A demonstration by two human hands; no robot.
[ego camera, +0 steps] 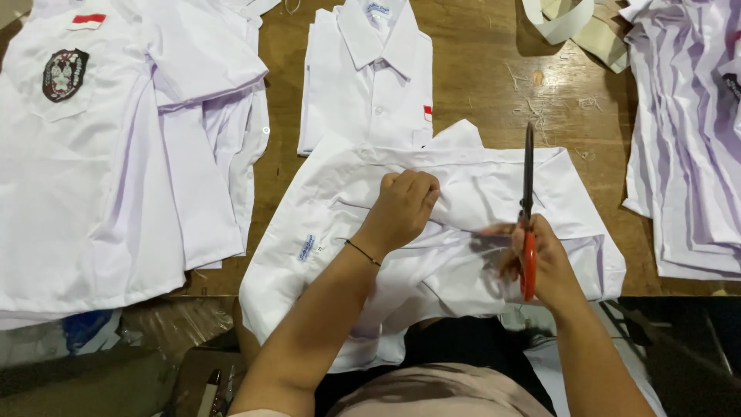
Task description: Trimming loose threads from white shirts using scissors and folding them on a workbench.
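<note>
Head view: my left hand [405, 207] closed into fist, bunching fabric of white shirt [363, 208] spread on wooden table [478, 85] before me. My right hand [544, 262] wrapped shut around red handles of scissors [528, 208], dark blades upright, pressed together over shirt. Handle loops mostly hidden by fingers; blurred. Cannot tell what blades cut. Folded shirt [370, 77] just beyond. Shirt with badge [85, 154] far left, stack of shirts [687, 139] right, both cut off by frame edges.

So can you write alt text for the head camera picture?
A person's left hand pinches a white shirt on a wooden table, while the right hand holds red-handled scissors. More white shirts lie around.
</note>
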